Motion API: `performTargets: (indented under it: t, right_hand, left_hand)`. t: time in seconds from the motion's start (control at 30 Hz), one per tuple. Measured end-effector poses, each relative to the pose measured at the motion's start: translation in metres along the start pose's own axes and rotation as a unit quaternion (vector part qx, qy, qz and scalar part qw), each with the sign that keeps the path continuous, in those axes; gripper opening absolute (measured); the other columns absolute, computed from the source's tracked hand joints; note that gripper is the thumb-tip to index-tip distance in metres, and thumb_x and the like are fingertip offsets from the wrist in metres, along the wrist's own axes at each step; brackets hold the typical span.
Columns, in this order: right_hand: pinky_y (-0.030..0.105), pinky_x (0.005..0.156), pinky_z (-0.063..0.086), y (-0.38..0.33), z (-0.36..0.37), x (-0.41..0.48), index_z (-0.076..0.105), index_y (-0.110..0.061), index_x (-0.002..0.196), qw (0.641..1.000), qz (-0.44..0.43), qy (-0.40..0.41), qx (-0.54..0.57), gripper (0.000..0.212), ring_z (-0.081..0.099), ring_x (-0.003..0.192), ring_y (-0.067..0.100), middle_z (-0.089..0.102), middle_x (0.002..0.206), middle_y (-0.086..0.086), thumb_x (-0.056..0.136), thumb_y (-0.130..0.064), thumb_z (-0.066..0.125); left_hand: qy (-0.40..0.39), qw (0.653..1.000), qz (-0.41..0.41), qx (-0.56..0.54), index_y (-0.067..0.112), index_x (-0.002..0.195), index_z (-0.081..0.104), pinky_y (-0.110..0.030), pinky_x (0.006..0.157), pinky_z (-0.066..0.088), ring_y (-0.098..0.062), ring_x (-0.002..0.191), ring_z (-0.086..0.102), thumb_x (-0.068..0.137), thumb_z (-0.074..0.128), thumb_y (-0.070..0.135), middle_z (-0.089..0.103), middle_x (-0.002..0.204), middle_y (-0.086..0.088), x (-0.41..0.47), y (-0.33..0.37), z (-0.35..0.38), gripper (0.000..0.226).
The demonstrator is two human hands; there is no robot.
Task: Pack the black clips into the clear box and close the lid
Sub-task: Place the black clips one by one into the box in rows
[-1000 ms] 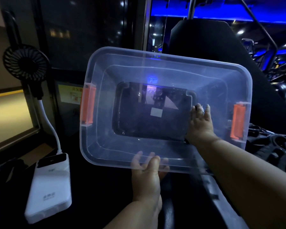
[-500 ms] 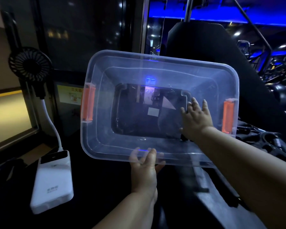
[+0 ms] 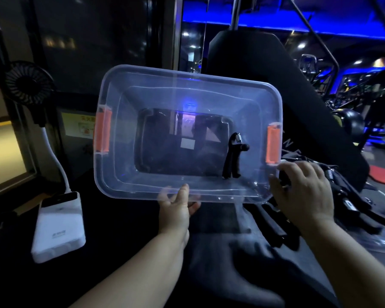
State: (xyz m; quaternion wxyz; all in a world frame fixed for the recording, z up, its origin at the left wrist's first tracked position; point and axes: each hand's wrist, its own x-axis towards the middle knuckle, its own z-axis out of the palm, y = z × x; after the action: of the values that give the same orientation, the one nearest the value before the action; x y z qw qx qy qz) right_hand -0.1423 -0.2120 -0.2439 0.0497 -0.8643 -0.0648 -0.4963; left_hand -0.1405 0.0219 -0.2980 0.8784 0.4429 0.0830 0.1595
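Observation:
My left hand point(image 3: 177, 207) grips the near rim of the clear box point(image 3: 125, 174), holding it tilted so its open side faces me. The box has an orange latch on each short side. One black clip point(image 3: 232, 158) with a metal spring lies inside, near the right end. My right hand point(image 3: 302, 192) is outside the box at its lower right corner, fingers spread and relaxed over a dark pile of more black clips point(image 3: 351, 207) that lies to the right. No lid is visible.
A white power bank point(image 3: 59, 225) lies at the lower left, with a small black fan point(image 3: 29, 85) on a white neck above it. A large black padded seat back point(image 3: 276, 90) stands behind the box. Dark gym equipment fills the far right.
My right hand has come out of the box and moved down and right to the pile, leaving one black clip inside. My left hand keeps its hold on the rim.

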Motion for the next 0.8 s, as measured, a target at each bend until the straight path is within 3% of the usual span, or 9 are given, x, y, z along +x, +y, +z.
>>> performTargets:
  t: [0.1, 0.2, 0.3, 0.47, 0.63, 0.8]
  right_hand:
    - [0.041, 0.073, 0.047, 0.012, 0.000, -0.028, 0.064, -0.012, 0.091, 0.995, 0.074, -0.044, 0.051, 0.025, 0.056, 0.088, 0.036, 0.066, 0.089, 0.011, 0.089, -0.037, 0.059]
    - [0.040, 0.077, 0.045, 0.017, 0.004, -0.044, 0.065, -0.016, 0.093, 0.987, 0.075, -0.122, 0.067, 0.017, 0.059, 0.091, 0.033, 0.068, 0.094, 0.006, 0.087, -0.032, 0.065]
    - [0.040, 0.088, 0.035, 0.015, 0.007, -0.049, 0.064, -0.026, 0.101, 0.978, 0.081, -0.190, 0.022, 0.027, 0.057, 0.103, 0.026, 0.067, 0.102, -0.001, 0.088, -0.048, 0.057]
    - [0.044, 0.104, 0.019, 0.009, 0.004, -0.051, 0.063, -0.036, 0.103, 0.962, 0.059, -0.260, -0.055, 0.053, 0.051, 0.116, 0.013, 0.065, 0.110, -0.015, 0.087, -0.070, 0.025]
    - [0.049, 0.110, 0.008, 0.001, -0.003, -0.050, 0.060, -0.039, 0.119, 0.943, 0.030, -0.317, -0.099, 0.056, 0.037, 0.127, 0.009, 0.057, 0.124, -0.023, 0.087, -0.072, 0.028]
    - [0.050, 0.108, 0.010, -0.002, -0.003, -0.050, 0.060, -0.038, 0.112, 0.936, 0.023, -0.333, -0.113, 0.054, 0.034, 0.125, 0.010, 0.056, 0.119, -0.022, 0.085, -0.073, 0.030]
  left_hand:
    - [0.006, 1.000, 0.003, 0.010, 0.014, 0.119, 0.037, -0.029, 0.064, 0.054, -0.021, 0.076, 0.066, 0.095, 0.056, 0.017, 0.055, 0.099, -0.002, -0.002, 0.001, 0.001, 0.031]
    - [0.010, 1.000, 0.007, 0.015, 0.013, 0.115, 0.038, -0.027, 0.060, 0.054, -0.020, 0.076, 0.066, 0.095, 0.056, 0.018, 0.055, 0.099, -0.003, -0.001, -0.001, 0.001, 0.027]
    - [0.016, 1.000, 0.008, 0.016, 0.014, 0.110, 0.038, -0.023, 0.055, 0.054, -0.020, 0.075, 0.067, 0.095, 0.056, 0.019, 0.054, 0.101, -0.004, 0.000, -0.002, 0.000, 0.024]
    - [0.020, 1.000, 0.010, 0.019, 0.021, 0.095, 0.041, -0.022, 0.053, 0.054, -0.018, 0.074, 0.067, 0.095, 0.057, 0.020, 0.053, 0.101, -0.003, -0.001, -0.003, 0.000, 0.015]
    - [0.023, 0.999, 0.007, 0.033, 0.020, 0.094, 0.042, -0.024, 0.057, 0.054, -0.017, 0.075, 0.067, 0.094, 0.057, 0.022, 0.054, 0.101, -0.005, -0.001, -0.003, 0.001, 0.015]
    - [0.023, 0.999, 0.005, 0.041, 0.018, 0.094, 0.043, -0.026, 0.062, 0.054, -0.018, 0.078, 0.067, 0.094, 0.058, 0.024, 0.055, 0.101, -0.005, -0.003, -0.002, 0.001, 0.015]
